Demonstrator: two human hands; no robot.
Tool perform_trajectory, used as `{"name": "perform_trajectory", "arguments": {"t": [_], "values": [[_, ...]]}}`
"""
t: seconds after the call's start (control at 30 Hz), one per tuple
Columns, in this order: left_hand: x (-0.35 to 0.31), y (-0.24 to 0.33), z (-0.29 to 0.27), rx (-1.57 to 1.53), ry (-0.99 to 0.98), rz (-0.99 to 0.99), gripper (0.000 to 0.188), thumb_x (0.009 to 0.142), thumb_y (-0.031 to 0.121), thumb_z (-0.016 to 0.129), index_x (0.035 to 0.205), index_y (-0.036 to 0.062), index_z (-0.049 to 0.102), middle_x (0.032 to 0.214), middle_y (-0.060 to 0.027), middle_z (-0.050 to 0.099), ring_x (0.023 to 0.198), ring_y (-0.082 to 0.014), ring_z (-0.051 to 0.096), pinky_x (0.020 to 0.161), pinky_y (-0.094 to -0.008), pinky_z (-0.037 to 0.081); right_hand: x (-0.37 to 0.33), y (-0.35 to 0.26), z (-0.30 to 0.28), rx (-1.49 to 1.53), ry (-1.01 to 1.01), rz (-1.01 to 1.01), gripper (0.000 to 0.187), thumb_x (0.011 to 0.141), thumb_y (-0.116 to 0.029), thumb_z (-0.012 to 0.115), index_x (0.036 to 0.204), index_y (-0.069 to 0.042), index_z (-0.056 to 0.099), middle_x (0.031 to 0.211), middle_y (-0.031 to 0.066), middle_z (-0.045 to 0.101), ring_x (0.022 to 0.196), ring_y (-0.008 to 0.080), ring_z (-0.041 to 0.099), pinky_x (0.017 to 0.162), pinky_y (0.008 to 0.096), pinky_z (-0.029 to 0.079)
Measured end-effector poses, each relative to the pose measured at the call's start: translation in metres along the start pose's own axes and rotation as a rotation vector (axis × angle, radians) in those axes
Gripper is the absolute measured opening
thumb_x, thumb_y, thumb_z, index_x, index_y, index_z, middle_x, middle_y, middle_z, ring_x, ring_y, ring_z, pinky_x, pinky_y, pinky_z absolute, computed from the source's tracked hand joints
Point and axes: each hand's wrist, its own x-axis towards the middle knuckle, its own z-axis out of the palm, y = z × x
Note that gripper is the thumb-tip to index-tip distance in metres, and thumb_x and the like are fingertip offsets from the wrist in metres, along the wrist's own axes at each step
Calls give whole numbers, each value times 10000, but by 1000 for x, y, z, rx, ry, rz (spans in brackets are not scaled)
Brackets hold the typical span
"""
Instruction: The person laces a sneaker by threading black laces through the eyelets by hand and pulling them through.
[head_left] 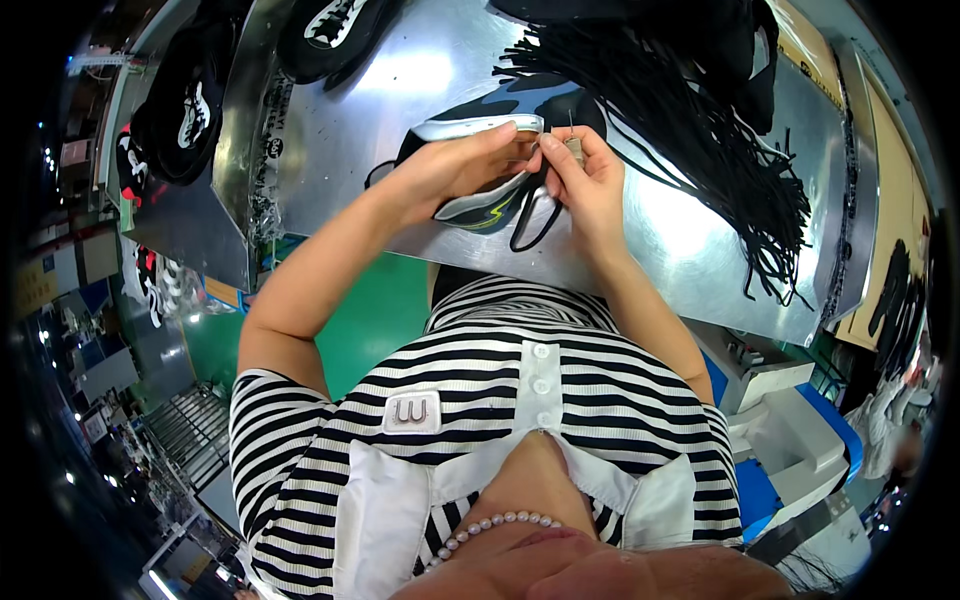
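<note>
At the near edge of the metal table, my left hand [450, 172] is closed around a shoe upper [482, 210] in black, grey-blue and white, with a yellow-green mark on its side. Its thumb and fingertips meet my right hand at the upper's edge. My right hand [597, 190] is closed in a pinch on a small beige-handled tool [574, 148], from which a thin dark point sticks up. A black shoelace [518, 238] hangs in a loop below the fingers. What lies exactly between the fingertips is hidden.
A large bundle of black laces [700, 140] spreads over the right of the metal table [440, 110]. Dark shoe uppers [335, 35] lie at the far left, with another black shoe [185, 110] beyond a raised metal edge. A grey and blue machine [785, 440] stands at my right.
</note>
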Motion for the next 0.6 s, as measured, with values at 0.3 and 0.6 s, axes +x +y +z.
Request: {"name": "perform_trajectory", "arguments": {"t": [0.3,0.6], "values": [[1,-9,27,84,335,351,341,993,254,613,1179,-29,655,1123,-107,681,1049,-181,631,975,-329,474,-10,-27,1,-168,-54,5,100,960,-129,629,960,-29,641,753,33,670,558,22,459,522,164,342],[-6,-9,39,230,496,372,227,945,188,673,1073,6,719,977,-9,708,892,-68,625,777,-216,484,-22,-32,5,-462,-62,-91,147,950,-134,647,1013,-5,612,769,51,676,662,86,594,614,236,473]]}}
